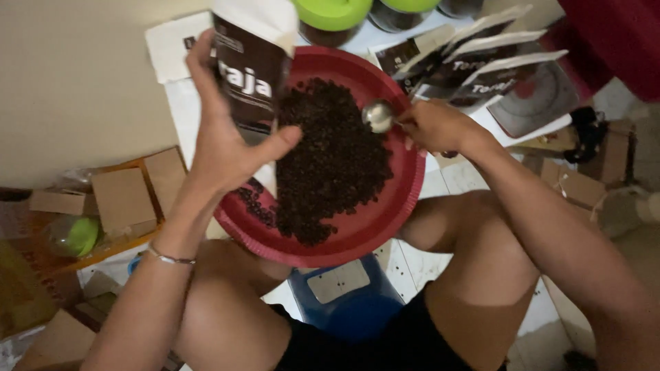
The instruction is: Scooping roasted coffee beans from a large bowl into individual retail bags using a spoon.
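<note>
My left hand [223,137] grips a dark pouch bag [249,65] with a white top, held upright over the left side of a round red tray [385,213]. A heap of dark coffee beans [330,161] fills the tray's middle. My right hand [436,127] holds a metal spoon [378,115], whose bowl hovers over the beans at the heap's upper right edge. The spoon's handle is hidden in my fingers. A thin bracelet [168,257] circles my left wrist.
Several more dark pouches [474,65] lie fanned out behind the tray. Jars with green lids [333,17] stand at the back. Brown cardboard boxes [124,199] sit to the left and at the right [574,185]. A blue stool [350,295] shows between my bare knees.
</note>
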